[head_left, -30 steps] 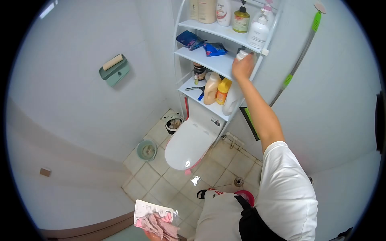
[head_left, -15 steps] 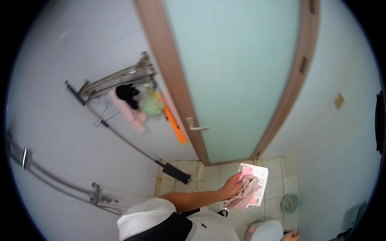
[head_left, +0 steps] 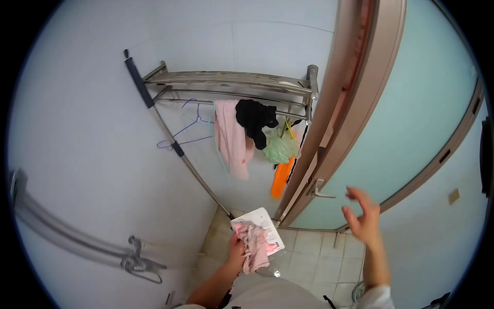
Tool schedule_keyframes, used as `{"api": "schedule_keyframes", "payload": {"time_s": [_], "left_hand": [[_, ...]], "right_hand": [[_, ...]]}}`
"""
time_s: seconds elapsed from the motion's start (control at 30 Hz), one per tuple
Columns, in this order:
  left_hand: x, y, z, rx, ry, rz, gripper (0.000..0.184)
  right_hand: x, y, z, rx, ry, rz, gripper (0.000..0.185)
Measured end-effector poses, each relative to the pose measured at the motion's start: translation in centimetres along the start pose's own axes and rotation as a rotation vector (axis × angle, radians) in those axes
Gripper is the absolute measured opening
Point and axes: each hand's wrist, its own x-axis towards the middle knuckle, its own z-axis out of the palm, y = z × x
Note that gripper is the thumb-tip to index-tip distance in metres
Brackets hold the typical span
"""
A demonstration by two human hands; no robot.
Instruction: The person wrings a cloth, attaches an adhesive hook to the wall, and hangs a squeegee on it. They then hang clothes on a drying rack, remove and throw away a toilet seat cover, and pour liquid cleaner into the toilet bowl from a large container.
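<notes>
Left hand (head_left: 236, 252) gripped pink cloth (head_left: 254, 248) and printed card (head_left: 264, 220); right hand (head_left: 366, 221), open and empty, was off the handle (head_left: 324, 195) (door (head_left: 401, 139) already ajar).

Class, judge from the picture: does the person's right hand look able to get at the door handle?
Probably yes. The right hand is open, empty and near the door handle, with nothing visible between them; the left hand holds the pink cloth.

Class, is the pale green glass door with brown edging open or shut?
Slightly open: a gap shows between the door and the brown frame.
</notes>
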Motion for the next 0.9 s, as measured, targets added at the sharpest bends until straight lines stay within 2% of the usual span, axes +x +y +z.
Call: {"api": "schedule_keyframes", "payload": {"time_s": [0.07, 0.13, 0.23, 0.3, 0.33, 0.4, 0.53, 0.6, 0.7, 0.77, 0.83, 0.9], "left_hand": [[0.2, 4.3, 0.2, -0.077, -0.006, 0.009, 0.029], [1.7, 7.5, -0.6, -0.034, -0.077, -0.003, 0.03], [4.5, 10.8, -2.8, 0.095, -0.19, -0.003, 0.032], [6.7, 11.1, -5.9, 0.172, -0.333, 0.014, 0.031], [7.2, 12.4, -5.7, 0.177, -0.358, -0.046, 0.031], [7.9, 13.4, -5.9, 0.196, -0.325, -0.075, 0.03], [9.8, 13.8, -5.9, 0.241, -0.316, -0.078, 0.028], [10.5, 14.3, -5.8, 0.416, -0.363, -0.041, 0.026], [10.3, 14.9, -4.4, 0.466, -0.408, -0.157, 0.027], [11.0, 14.1, -4.2, 0.455, -0.47, -0.125, 0.029], [11.4, 13.5, -3.3, 0.43, -0.486, -0.124, 0.031], [11.7, 12.1, -2.5, 0.322, -0.489, -0.073, 0.037]], "right_hand": [[7.5, -3.2, 0.4, -0.117, 0.038, -0.248, 0.032], [16.2, -6.7, 0.5, -0.171, 0.134, -0.341, 0.026], [27.0, -8.8, 1.3, -0.333, -0.031, -0.219, 0.022], [31.5, -6.4, 2.4, -0.443, -0.28, -0.138, 0.026], [32.7, -6.2, 2.9, -0.454, -0.384, -0.071, 0.027], [34.6, -6.4, 3.7, -0.464, -0.602, 0.056, 0.031], [36.6, -5.7, 5.1, -0.519, -0.744, 0.067, 0.036], [36.8, -4.6, 5.0, -0.462, -0.692, 0.03, 0.035], [36.5, -4.7, 5.3, -0.391, -0.695, 0.001, 0.035], [36.1, -4.8, 4.9, -0.317, -0.645, 0.011, 0.035], [33.9, -7.3, 4.5, -0.319, -0.206, -0.068, 0.039], [29.2, -9.0, 4.8, 0.343, 0.154, -0.066, 0.034]]}}
